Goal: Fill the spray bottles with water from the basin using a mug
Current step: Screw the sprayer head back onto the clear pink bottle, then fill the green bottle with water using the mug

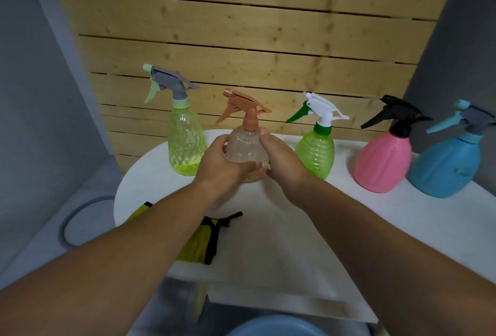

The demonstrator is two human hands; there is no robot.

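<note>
we look down over two bare forearms reaching onto a white worktop (268, 241) set against a wall of pale wooden slats (241, 40). five spray bottles stand upright in a row along the far edge. from left to right they are a yellow-green bottle (185, 142) with a grey and mint trigger, a clear peach bottle (245, 145) with an orange-brown trigger, a ribbed green bottle (316, 153) with a white trigger, a pink bottle (383, 161) with a black trigger, and a blue bottle (445, 166) at the right edge.

the left hand (217, 164) and the right hand (281, 158) both hold the peach bottle, one on each side of its round body. their fingers (264, 133) curl round the plastic and grip it. the bottle sits on or just above the worktop; we cannot tell which. its trigger head is screwed on and it looks empty.

a yellow cloth (201, 244) with black trim lies on the worktop, partly under the left forearm. at the bottom edge a blue curved rim shows below the worktop, probably the basin (273, 327), though only a sliver is in view. no mug is visible.

we judge the task to be at an early step: this bottle is being taken up for opening. the next move calls for one hand to steady the body while the other shifts up to the collar and twists the head off, before any water can be scooped and poured.
</note>
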